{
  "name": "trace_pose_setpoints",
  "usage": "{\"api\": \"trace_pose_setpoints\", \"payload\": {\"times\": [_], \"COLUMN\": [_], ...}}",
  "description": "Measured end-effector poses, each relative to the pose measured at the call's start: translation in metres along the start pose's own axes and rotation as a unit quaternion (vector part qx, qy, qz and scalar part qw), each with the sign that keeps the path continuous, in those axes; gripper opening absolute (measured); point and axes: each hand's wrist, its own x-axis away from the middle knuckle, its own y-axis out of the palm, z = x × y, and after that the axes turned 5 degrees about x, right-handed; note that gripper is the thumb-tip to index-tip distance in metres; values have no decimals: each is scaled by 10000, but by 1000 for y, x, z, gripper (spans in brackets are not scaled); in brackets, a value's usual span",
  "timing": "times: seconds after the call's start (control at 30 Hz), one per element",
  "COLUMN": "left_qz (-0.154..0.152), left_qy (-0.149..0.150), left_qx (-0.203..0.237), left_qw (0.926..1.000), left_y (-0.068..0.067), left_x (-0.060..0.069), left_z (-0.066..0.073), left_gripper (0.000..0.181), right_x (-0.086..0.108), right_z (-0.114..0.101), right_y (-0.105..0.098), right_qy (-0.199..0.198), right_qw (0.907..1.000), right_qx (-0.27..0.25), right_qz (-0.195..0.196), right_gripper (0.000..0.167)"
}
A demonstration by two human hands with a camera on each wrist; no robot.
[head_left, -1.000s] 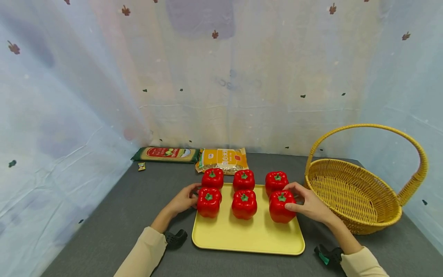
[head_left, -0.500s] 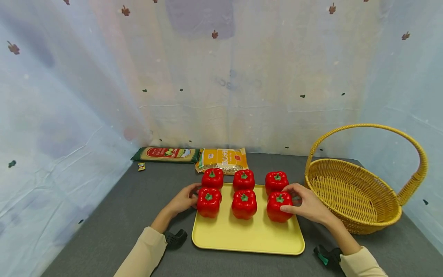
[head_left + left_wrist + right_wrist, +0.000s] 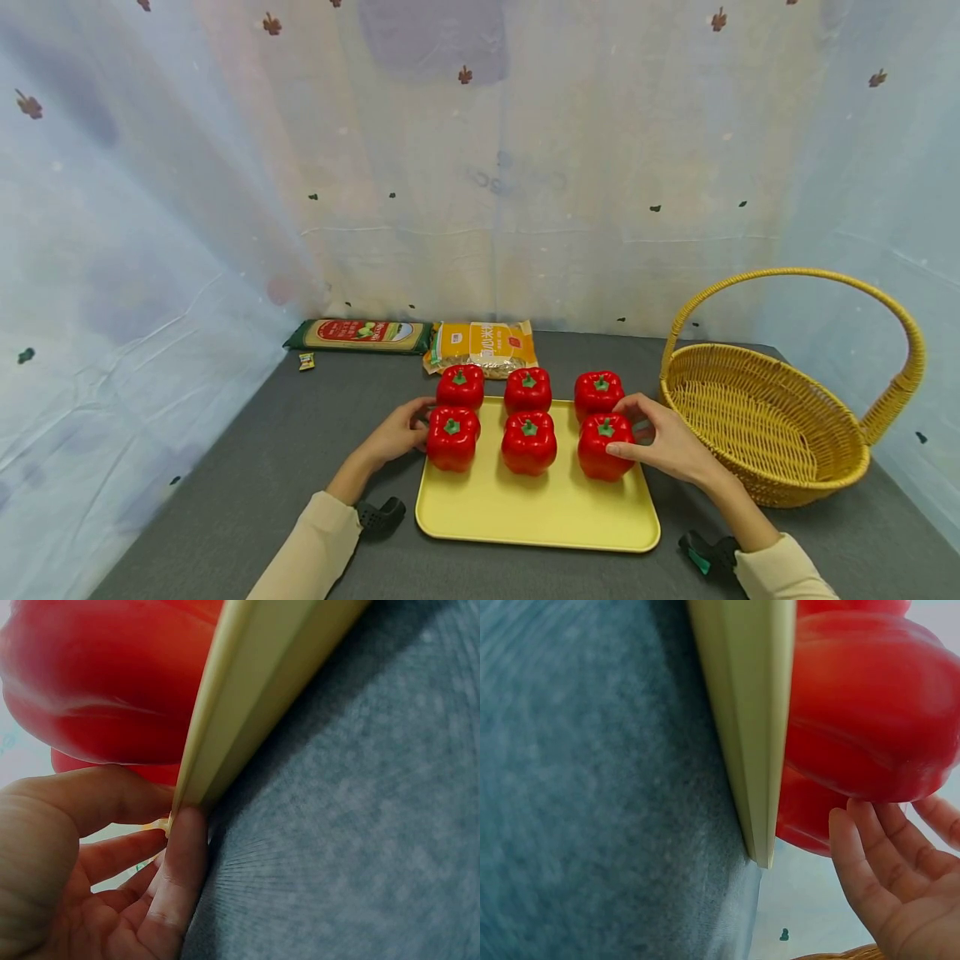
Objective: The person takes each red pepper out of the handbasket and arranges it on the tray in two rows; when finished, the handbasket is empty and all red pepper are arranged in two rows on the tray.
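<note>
Several glossy red bell peppers with green stems stand in two rows on a yellow tray (image 3: 538, 521). My left hand (image 3: 395, 431) is at the tray's left edge, beside the front left bell pepper (image 3: 453, 439). In the left wrist view, thumb and fingers pinch the tray's rim (image 3: 247, 682), close under a bell pepper (image 3: 105, 682). My right hand (image 3: 671, 442) holds the front right bell pepper (image 3: 600, 454), thumb on its near side and fingers behind. The right wrist view shows its fingertips (image 3: 862, 814) against that bell pepper (image 3: 870, 712).
A yellow wicker basket (image 3: 847, 450) with a tall handle stands right of the tray. Behind the tray lie an orange food packet (image 3: 480, 343) and a long green packet (image 3: 360, 334). A small yellow packet (image 3: 307, 361) is at the far left. Patterned cloth encloses the grey table.
The right hand and the front right bell pepper have shifted slightly left, nearer the tray's middle. The left hand, the tray and the other bell peppers stay in place.
</note>
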Motion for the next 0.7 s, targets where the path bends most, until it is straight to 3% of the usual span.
{"api": "trace_pose_setpoints", "payload": {"times": [0.2,0.7], "left_qz": [71,140], "left_qy": [-64,-131], "left_qx": [16,-16], "left_qw": [10000,9998], "left_y": [-2,-1], "left_x": [-8,-9], "left_z": [-16,-15], "left_gripper": [53,53], "right_x": [0,0], "right_z": [1,2], "right_y": [0,-2], "right_qy": [6,-58], "right_qw": [10000,9999], "right_qx": [-9,63], "right_qz": [-44,-88], "right_gripper": [42,45]}}
